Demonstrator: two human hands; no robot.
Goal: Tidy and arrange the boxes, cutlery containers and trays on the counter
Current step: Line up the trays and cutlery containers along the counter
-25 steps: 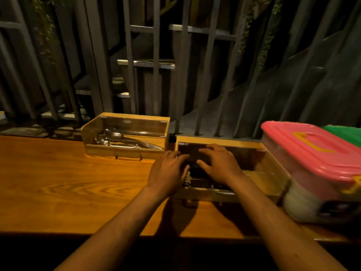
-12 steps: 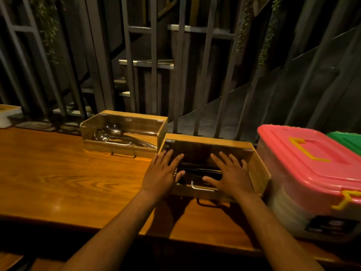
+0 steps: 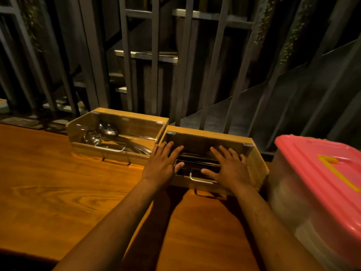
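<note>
Cutlery box (image 3: 256, 163) under both flat hands (image 3: 197, 165)

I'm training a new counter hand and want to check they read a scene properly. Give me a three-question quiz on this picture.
1. True or false: both hands lie flat, fingers spread, on the right wooden box.
2. What lies in the left wooden box? A) ladles B) napkins C) cups
3. Fill in: the tub to the right of the boxes has a ____ lid.

Key: 1 true; 2 A, metal ladles; 3 pink.
</note>
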